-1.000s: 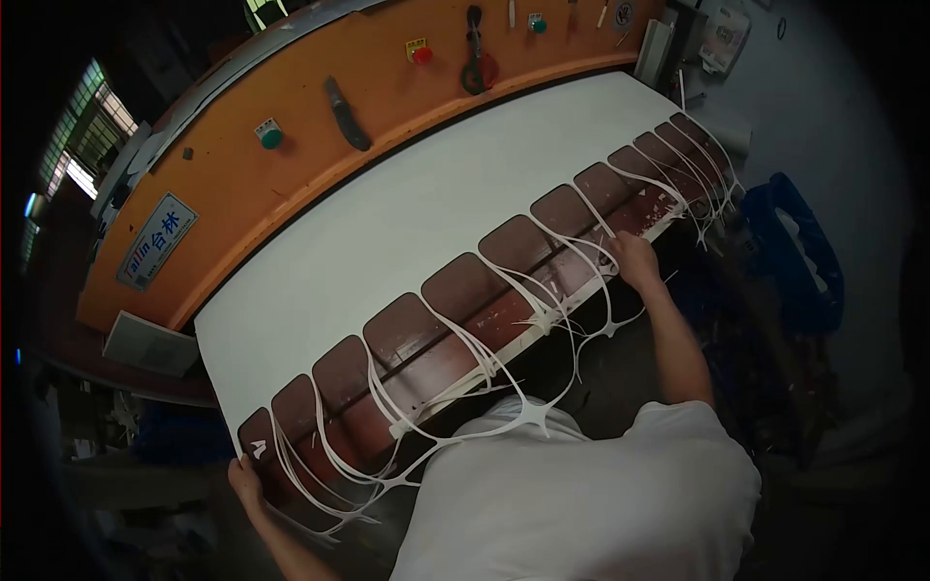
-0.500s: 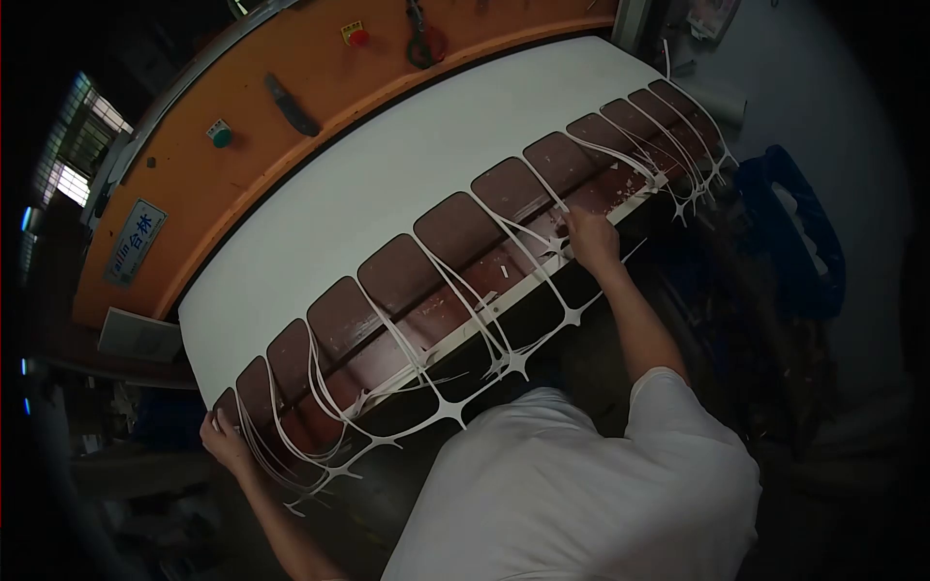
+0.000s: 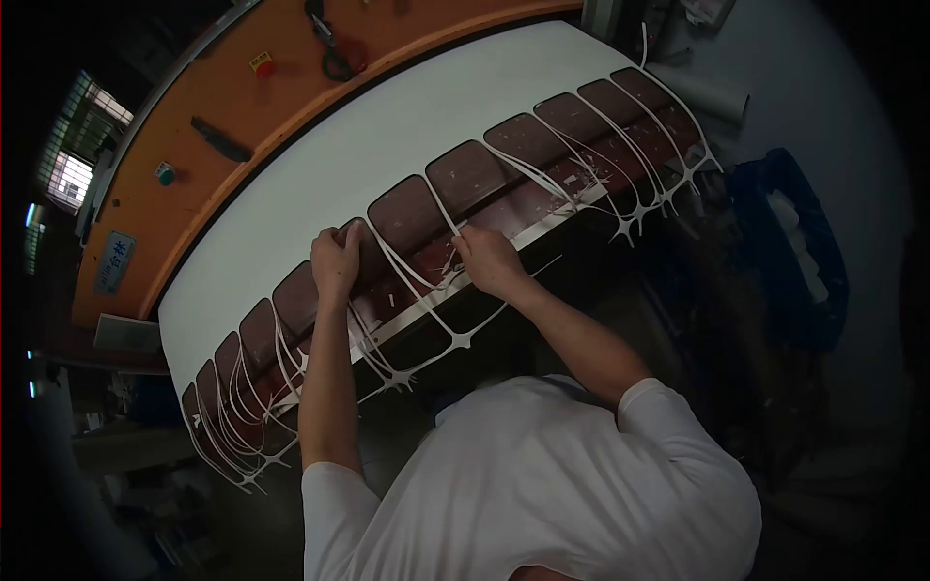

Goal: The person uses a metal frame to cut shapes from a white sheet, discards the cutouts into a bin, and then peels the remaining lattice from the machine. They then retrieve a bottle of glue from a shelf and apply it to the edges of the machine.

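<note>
A white sheet [image 3: 320, 155] lies on the worktable, its near side cut into thin white strips [image 3: 441, 203] around rounded openings. Through these openings shows a reddish-brown board [image 3: 402, 215]. The strips join into a loose web [image 3: 463, 340] that hangs past the near edge. My left hand [image 3: 336, 263] has its fingers curled at the upper edge of one opening; what they hold, if anything, is hidden. To its right, my right hand [image 3: 489, 259] is closed around a white strip, thumb and forefinger pinched near the board's front.
Behind the sheet runs an orange machine panel [image 3: 228, 92] with a red button [image 3: 263, 64], a green button [image 3: 165, 174], a dark-handled knife [image 3: 221, 140] and scissors [image 3: 337, 60]. White scraps [image 3: 572, 181] lie on the board. A blue plastic bag [image 3: 790, 252] stands at right.
My left hand has come from the sheet's far left end to near its middle. My right hand has shifted left to another strip. The camera view has shifted too.
</note>
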Available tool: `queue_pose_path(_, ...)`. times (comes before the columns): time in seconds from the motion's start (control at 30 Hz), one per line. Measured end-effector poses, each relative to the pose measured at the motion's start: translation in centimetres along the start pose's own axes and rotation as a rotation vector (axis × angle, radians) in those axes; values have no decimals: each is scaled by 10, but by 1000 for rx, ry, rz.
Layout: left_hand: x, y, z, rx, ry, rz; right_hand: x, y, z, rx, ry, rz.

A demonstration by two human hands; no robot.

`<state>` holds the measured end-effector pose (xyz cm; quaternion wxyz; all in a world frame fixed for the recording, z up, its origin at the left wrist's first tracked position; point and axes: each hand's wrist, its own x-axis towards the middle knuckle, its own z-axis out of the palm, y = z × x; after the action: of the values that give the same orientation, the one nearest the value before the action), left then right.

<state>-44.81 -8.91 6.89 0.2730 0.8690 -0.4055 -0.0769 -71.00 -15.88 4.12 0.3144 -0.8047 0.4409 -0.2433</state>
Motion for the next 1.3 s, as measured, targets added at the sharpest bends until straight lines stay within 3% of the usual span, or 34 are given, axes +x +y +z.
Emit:
queue_pose_path(0.07, -5, 8, 17, 170, 181, 22, 2, 1, -7, 45, -17, -12)
queue_pose_path(0.2, 13, -33, 17, 108, 354, -123, 2, 7, -11, 125, -49, -32)
queue_pose_path(0.3, 34, -57, 6, 99, 194, -181, 4, 11, -9, 115, -68, -66)
queue_pose_path(0.37, 21, -27, -8, 243, 220, -179, 7, 10, -6, 105, -130, -80)
queue_pose_path(0.5, 17, -24, -24, 542, 186, -135, 12, 4, -16, 125, -263, -38)
queue_pose_path(0.57, 14, -38, -28, 421, 129, -225, 15, 2, -23, 114, -306, 6)
queue_pose_path(0.8, 25, -55, -11, 236, 63, -338, 32, -9, -30, -67, -316, -207)
queue_pose_path(0.9, 40, -80, -13, 251, -5, -233, 46, -23, -41, 173, -397, -165)
queue_pose_path(1.0, 43, -69, -29, 12, -89, -321, 54, -25, -48, 358, -434, -44)
queue_pose_path(1.2, 52, -69, -35, 202, -112, -289, 45, -15, -49, 619, -390, 117)
queue_pose_path(1.3, 55, -70, -30, 261, -142, -386, 47, -9, -46, 652, -387, 162)
